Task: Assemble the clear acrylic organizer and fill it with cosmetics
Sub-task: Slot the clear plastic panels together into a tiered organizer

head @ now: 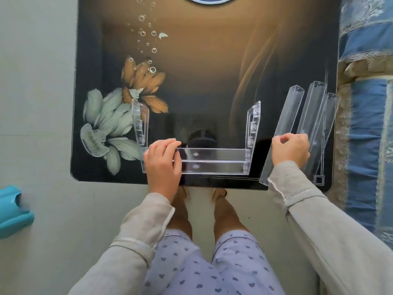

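Left grip [162, 160] holds the fitted bottom tray [212, 154]; right grip [290, 150] clasps a loose tray [285, 120]; I judge assembly barely begun, cosmetics unseen.

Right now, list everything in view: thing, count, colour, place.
organizer frame: one, clear, near table edge, centre.
loose trays: three, clear, lying on the table's right side.
table: one, black with gold and white flower print, centre.
teal object: one, teal, on the floor at the left edge.
patterned fabric: one, blue and beige, right edge.
floor: one, pale grey, left of the table.
sleeves: two, beige, bottom of view.
left hand: one, gripping the frame's front tray.
right hand: one, curled on the loose trays.
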The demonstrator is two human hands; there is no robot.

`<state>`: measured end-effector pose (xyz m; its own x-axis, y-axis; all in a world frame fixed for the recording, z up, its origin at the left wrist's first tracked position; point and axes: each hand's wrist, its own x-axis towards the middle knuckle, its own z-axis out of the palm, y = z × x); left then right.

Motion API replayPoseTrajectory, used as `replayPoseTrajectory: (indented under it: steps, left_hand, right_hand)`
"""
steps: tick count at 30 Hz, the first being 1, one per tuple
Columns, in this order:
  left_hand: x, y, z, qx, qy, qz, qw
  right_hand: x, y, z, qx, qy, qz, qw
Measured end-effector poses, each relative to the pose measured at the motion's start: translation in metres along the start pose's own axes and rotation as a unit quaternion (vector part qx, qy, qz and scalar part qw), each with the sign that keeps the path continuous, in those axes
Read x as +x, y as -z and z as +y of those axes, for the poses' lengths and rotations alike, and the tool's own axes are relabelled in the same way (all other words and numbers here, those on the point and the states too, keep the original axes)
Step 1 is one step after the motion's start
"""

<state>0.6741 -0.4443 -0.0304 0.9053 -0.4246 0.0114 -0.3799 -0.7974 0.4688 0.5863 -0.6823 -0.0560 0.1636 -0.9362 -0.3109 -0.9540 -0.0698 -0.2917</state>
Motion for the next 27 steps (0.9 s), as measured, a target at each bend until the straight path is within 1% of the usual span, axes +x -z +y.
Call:
replayPoseTrajectory:
  steps: [3,5,7,8,10,12,13,14,16,17,19,21,22,27]
  left_hand:
    - [-0.001,0.020,-0.032,0.004,0.074,0.037,0.997]
    - [0.000,0.028,-0.051,0.004,0.137,0.053,0.989]
    - [0.004,0.032,-0.066,-0.040,0.203,0.047,0.977]
    - [0.006,0.033,-0.072,-0.075,0.236,0.027,0.968]
    - [0.010,0.032,-0.080,-0.141,0.290,-0.035,0.946]
    - [0.014,0.028,-0.081,-0.176,0.309,-0.098,0.929]
    - [0.015,0.027,-0.080,-0.182,0.309,-0.119,0.926]
    - [0.016,0.024,-0.076,-0.183,0.303,-0.132,0.926]
    - [0.018,0.021,-0.072,-0.179,0.297,-0.133,0.928]
    - [0.019,0.019,-0.070,-0.179,0.299,-0.130,0.928]
    - [0.022,0.018,-0.066,-0.186,0.310,-0.125,0.924]
    - [0.023,0.017,-0.064,-0.185,0.318,-0.124,0.921]
    - [0.024,0.018,-0.064,-0.186,0.320,-0.124,0.921]
    - [0.024,0.022,-0.066,-0.200,0.313,-0.127,0.920]
  right_hand:
    - [-0.015,0.005,-0.007,0.094,0.064,0.057,0.992]
    - [-0.027,0.013,-0.012,0.169,0.118,0.083,0.975]
    - [-0.042,0.023,-0.018,0.213,0.182,0.095,0.955]
    - [-0.050,0.027,-0.020,0.214,0.221,0.090,0.947]
    - [-0.064,0.030,-0.026,0.192,0.297,0.057,0.934]
    - [-0.080,0.029,-0.033,0.151,0.371,0.000,0.916]
    - [-0.088,0.026,-0.037,0.132,0.415,-0.033,0.900]
    - [-0.093,0.024,-0.040,0.113,0.456,-0.066,0.880]
    - [-0.102,0.016,-0.045,0.063,0.526,-0.130,0.838]
    - [-0.103,0.011,-0.046,0.029,0.552,-0.148,0.820]
    - [-0.101,0.003,-0.046,-0.042,0.599,-0.147,0.786]
    - [-0.096,-0.004,-0.048,-0.084,0.633,-0.140,0.757]
    - [-0.094,-0.006,-0.049,-0.094,0.639,-0.139,0.751]
    - [-0.092,-0.018,-0.059,-0.105,0.634,-0.142,0.753]
